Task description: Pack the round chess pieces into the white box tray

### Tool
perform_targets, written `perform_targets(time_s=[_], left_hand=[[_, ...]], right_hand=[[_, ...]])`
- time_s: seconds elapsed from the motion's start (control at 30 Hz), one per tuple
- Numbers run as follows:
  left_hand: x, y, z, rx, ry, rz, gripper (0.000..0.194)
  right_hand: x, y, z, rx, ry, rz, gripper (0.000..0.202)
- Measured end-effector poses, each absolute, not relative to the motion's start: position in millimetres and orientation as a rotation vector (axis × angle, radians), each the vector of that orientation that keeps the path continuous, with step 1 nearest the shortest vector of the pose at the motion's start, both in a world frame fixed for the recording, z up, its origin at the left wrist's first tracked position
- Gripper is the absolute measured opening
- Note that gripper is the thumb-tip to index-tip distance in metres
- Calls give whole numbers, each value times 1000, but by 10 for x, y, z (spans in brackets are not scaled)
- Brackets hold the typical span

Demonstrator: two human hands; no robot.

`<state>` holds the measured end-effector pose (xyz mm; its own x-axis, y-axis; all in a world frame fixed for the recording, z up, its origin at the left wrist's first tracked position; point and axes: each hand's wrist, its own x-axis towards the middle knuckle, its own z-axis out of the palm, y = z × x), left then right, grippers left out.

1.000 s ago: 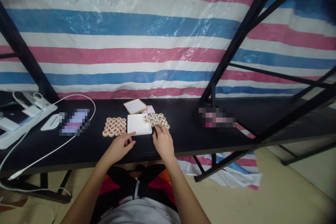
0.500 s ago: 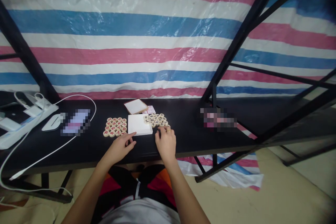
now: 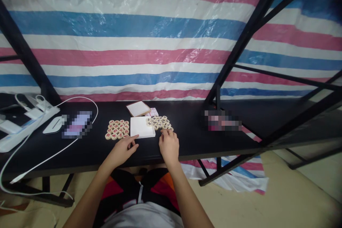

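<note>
A shallow white box [image 3: 138,128] lies on the black table, with two Chinese chess pieces [image 3: 149,121] in its right side. My left hand [image 3: 122,151] rests at the box's near left corner, index finger stretched out and touching the rim, the other fingers loosely bent. Left of the box, red-marked Chinese chess pieces [image 3: 115,131] stand in rows. Dark-marked pieces [image 3: 160,121] are grouped on its right. At the near edge of that group is my right hand [image 3: 169,146], fingers bent and close together; whatever lies under the fingertips is hidden.
Behind the box lie a lid-like tray [image 3: 138,108] and a pink-and-white paper [image 3: 153,112]. To the left are a blurred phone [image 3: 78,124], a white device [image 3: 51,124], a power strip [image 3: 29,124] and a cable [image 3: 45,162]. A blurred object [image 3: 221,120] sits right, near black frame bars [image 3: 235,50].
My right hand has shifted very slightly right, and its fingers have drawn closer together at the dark-marked pieces. The left hand and the box have stayed put.
</note>
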<state>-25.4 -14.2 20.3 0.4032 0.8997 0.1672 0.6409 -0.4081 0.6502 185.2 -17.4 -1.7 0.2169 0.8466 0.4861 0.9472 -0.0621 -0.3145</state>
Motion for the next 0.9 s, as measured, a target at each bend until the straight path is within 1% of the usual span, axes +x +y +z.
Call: perform_targets(time_s=[0.27,0.9], left_hand=[[-252,-142,205,2177,1310,694,42],[-248,-150,217,2186,1316,701,42]], right_hand=[[1852,-173,-12,-1953,-1662,-212,25],[1873,-195,27,-1765,-1674,-91,25]])
